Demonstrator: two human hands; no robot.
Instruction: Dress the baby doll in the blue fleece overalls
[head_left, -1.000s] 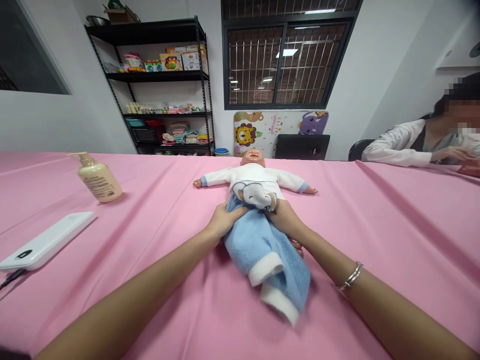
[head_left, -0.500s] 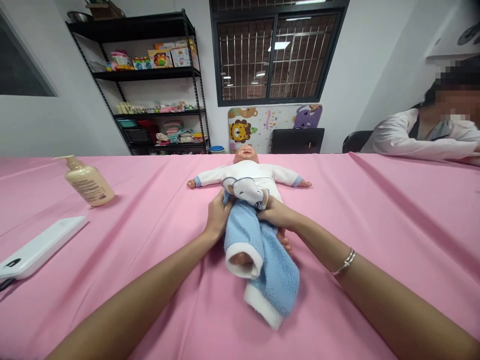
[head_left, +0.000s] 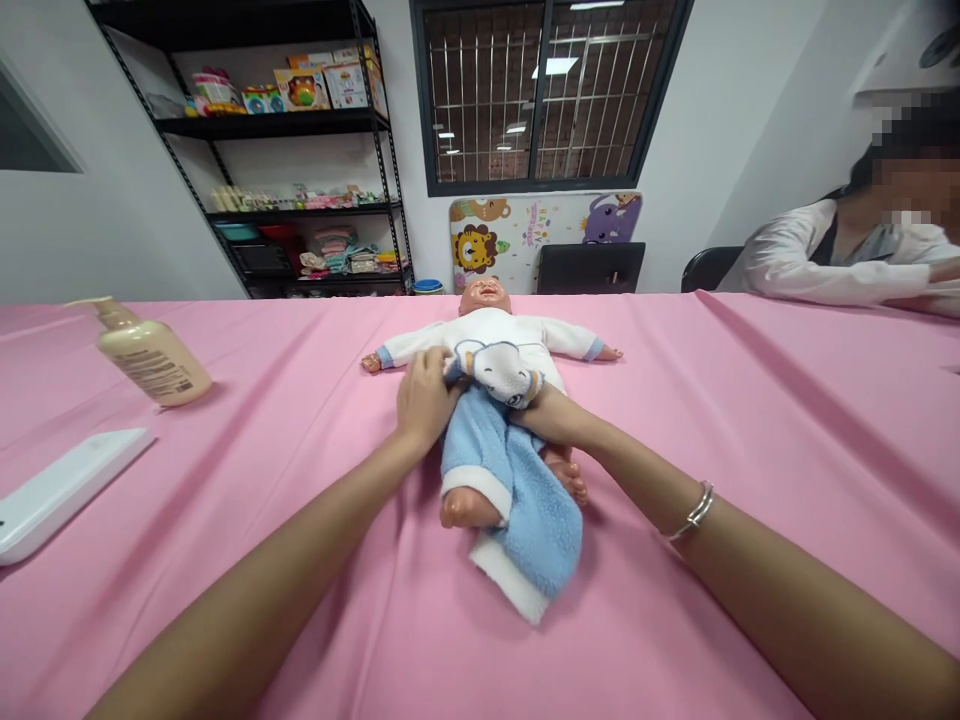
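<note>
A baby doll (head_left: 487,335) in a white long-sleeved top lies on its back, head away from me. Blue fleece trousers (head_left: 484,450) with white cuffs cover its hips and part of its legs. One bare foot (head_left: 465,508) pokes out of a cuff, and the other foot (head_left: 566,477) shows beside the fleece. My left hand (head_left: 427,400) grips the fleece at the doll's waist. My right hand (head_left: 544,415) presses in at the opposite side of the waist, its fingers hidden under a grey elephant patch (head_left: 499,372).
A cream pump bottle (head_left: 146,362) and a white flat device (head_left: 64,490) lie on the pink table cover (head_left: 712,420) to the left. A person (head_left: 832,255) in a white top sits at the far right. Behind stand a black shelf (head_left: 285,150) of baby goods and a laptop (head_left: 589,268).
The blue trousers have slid up the doll's legs, and one foot now pokes out through its cuff. My left hand has moved up towards the doll's waist. The view has tilted slightly.
</note>
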